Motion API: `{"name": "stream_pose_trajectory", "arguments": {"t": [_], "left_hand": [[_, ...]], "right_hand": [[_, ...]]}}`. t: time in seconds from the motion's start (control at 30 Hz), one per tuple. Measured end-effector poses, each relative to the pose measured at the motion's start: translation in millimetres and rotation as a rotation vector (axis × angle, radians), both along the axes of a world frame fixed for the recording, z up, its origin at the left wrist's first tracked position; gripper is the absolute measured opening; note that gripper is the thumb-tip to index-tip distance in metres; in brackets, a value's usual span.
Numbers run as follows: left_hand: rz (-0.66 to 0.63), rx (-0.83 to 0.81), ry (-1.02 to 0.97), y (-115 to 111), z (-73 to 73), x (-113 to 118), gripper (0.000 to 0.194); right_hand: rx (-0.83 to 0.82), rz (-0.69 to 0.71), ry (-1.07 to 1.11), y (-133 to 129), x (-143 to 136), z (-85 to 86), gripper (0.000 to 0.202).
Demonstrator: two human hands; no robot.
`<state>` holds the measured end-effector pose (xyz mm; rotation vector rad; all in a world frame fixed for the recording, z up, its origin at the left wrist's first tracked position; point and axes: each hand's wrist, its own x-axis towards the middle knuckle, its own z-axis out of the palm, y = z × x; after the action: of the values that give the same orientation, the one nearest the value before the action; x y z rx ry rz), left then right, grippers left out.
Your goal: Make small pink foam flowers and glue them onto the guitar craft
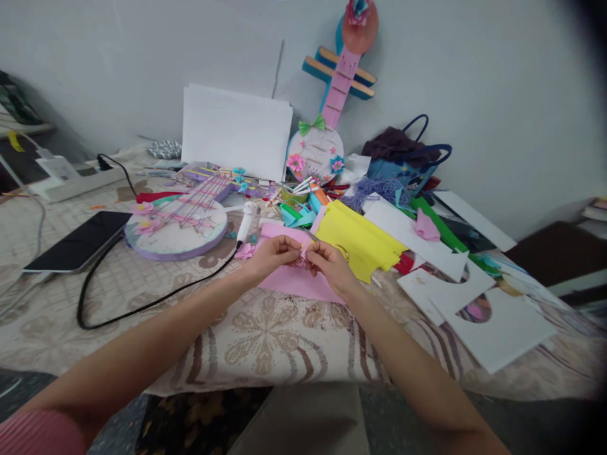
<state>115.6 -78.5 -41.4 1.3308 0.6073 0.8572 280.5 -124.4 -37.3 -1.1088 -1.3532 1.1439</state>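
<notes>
My left hand (279, 254) and my right hand (327, 262) meet over the middle of the table's front, fingertips pinched together on a small crumpled piece of pink crepe paper (304, 253). My fingers cover most of it, so its exact shape is unclear. Beneath both hands lies a larger sheet of pink crepe paper (296, 285). Scissors with a gold-coloured handle (346, 253) lie just behind my right hand, partly hidden. Yellow crepe paper (363, 240) spreads to their right. A white glue gun (246, 224) rests beyond my left hand, its black cord trailing left.
A round, purple-edged craft instrument (190, 224) lies at left beside a tablet (78, 240). A taller craft lute (315, 151) leans on the wall, near white boards (237, 129). Cut white sheets (502, 328), purple yarn (374, 191) and a blue bag (403, 174) occupy the right.
</notes>
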Motion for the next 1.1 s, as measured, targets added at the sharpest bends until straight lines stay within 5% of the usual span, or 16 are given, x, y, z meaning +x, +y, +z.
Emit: {"name": "stream_pose_trajectory", "arguments": {"t": [0.3, 0.67, 0.9, 1.1], "left_hand": [[0.035, 0.079, 0.035, 0, 1.9, 0, 0.021], [0.245, 0.473, 0.217, -11, 7.3, 0, 0.011], [0.247, 0.432, 0.209, -9, 7.5, 0, 0.013], [0.102, 0.149, 0.108, -1, 1.6, -1, 0.016]], "right_hand": [[0.044, -0.033, -0.045, -1, -3, -0.8, 0.024], [0.145, -0.068, -0.258, -3, -6, -3.1, 0.016], [0.106, -0.081, -0.233, 0, -2, -5.1, 0.009], [0.099, -0.085, -0.244, 0, -2, -2.5, 0.006]]}}
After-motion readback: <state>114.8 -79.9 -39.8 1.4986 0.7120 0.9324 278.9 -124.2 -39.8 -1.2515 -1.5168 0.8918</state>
